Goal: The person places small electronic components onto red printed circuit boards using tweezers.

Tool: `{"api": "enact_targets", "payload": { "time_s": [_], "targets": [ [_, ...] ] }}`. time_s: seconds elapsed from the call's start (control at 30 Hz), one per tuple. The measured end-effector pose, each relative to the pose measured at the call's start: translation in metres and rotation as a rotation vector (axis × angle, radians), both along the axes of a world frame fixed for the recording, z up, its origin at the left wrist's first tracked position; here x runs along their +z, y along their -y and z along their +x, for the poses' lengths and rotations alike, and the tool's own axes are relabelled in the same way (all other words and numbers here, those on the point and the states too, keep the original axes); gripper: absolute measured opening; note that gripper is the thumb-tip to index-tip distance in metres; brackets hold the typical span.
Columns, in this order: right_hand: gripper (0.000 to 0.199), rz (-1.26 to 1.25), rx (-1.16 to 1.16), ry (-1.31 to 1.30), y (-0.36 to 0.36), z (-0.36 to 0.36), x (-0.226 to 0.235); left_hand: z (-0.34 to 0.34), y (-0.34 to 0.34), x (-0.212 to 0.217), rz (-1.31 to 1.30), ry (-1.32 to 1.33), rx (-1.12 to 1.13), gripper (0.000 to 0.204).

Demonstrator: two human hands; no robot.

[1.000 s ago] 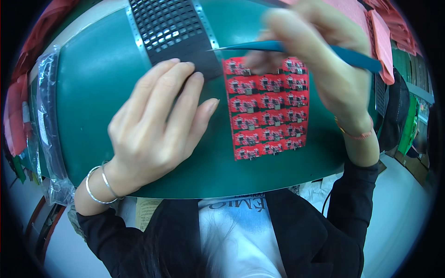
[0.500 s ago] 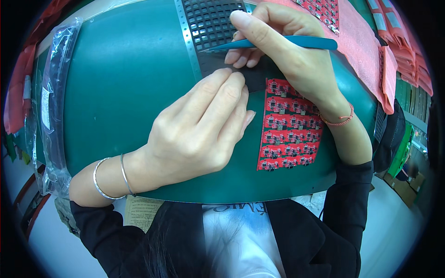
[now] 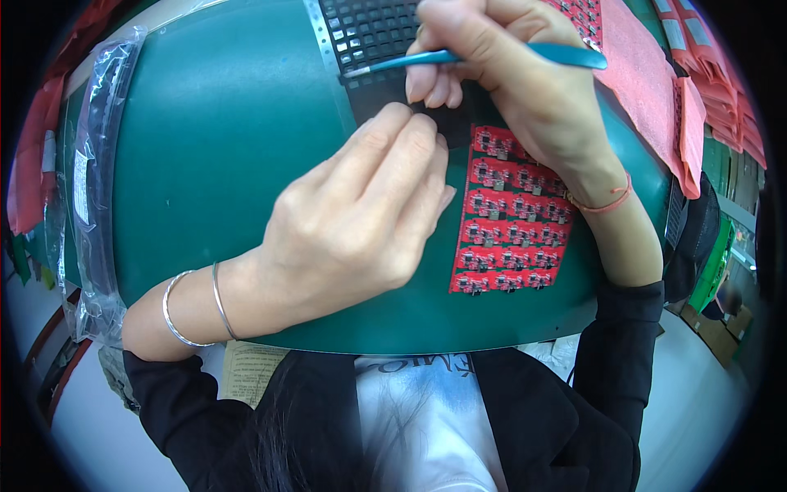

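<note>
My right hand (image 3: 520, 86) grips slim blue tweezers (image 3: 574, 56), their pale tips pointing left. Those tips reach the left edge of a black sheet (image 3: 373, 102) at its lowest row of small square pads. Clear backing strip runs along the sheet's side. My left hand (image 3: 352, 201) is closed, its fingertips together on the near part of the black sheet; the thumb and the exact pinch are hidden. Below my right wrist lies a panel of red circuit boards (image 3: 508, 234) in rows, partly covered by that hand.
A green mat (image 3: 213, 164) covers the table. On its left lies a clear plastic bag (image 3: 98, 180) with dark contents. Pink foam (image 3: 635, 115) and another red board panel (image 3: 584, 20) are at the far right, beside stacked pink packets (image 3: 713, 74).
Both hands have shifted slightly away from me. The tweezer tips have moved up and left to the sheet's edge. The board panel appears slightly higher in view.
</note>
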State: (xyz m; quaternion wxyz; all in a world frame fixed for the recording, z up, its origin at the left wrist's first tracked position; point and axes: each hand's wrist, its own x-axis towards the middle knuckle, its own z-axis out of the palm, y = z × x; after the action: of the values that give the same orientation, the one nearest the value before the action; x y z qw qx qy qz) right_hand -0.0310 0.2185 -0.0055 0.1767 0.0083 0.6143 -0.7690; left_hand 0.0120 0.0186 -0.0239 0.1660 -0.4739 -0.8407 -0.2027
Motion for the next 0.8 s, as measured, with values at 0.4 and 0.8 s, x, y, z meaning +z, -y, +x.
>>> {"api": "enact_targets", "payload": {
  "time_s": [0.4,0.8],
  "targets": [
    [0.025,0.266,-0.189,-0.216,-0.129,0.147,0.009,0.022,-0.046,0.012,0.125,0.154,-0.342,0.046],
    [0.021,0.384,-0.274,-0.169,-0.139,0.178,-0.009,0.032,-0.083,-0.002,-0.037,0.145,-0.369,0.036]
  ]
}}
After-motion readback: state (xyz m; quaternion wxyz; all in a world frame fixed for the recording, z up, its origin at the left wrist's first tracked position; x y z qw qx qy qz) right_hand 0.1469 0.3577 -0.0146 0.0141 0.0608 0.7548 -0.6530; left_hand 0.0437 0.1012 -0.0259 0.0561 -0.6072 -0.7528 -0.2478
